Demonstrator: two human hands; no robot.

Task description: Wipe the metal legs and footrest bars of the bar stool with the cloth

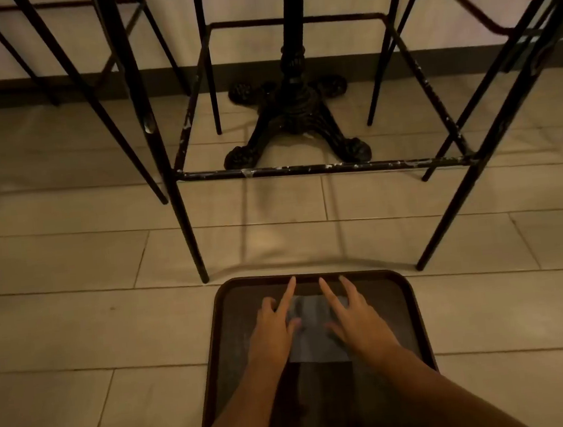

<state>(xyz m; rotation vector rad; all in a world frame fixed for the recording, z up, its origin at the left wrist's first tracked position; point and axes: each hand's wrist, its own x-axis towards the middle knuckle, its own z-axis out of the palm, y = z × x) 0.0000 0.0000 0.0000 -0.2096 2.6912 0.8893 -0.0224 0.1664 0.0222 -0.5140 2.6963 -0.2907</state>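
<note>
Pale tiled floor (pixel 78 329) holds a dark brown tray (pixel 240 372) with a folded grey cloth (pixel 315 344) lying on it. Left hand (pixel 272 331) rests flat on the cloth's left edge, fingers spread; right hand (pixel 359 323) likewise spread on its right edge. Beyond stands a black bar stool (pixel 182 202), its chipped footrest bar (pixel 324 168) level, in front of an ornate table base (pixel 293 115).

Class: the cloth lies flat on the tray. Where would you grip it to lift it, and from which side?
Probably the cloth is best pinched at its near edge from above: that edge lies bare between the left hand and right hand, both spread flat on it, and the brown tray has a raised rim that blocks a sideways approach.
</note>
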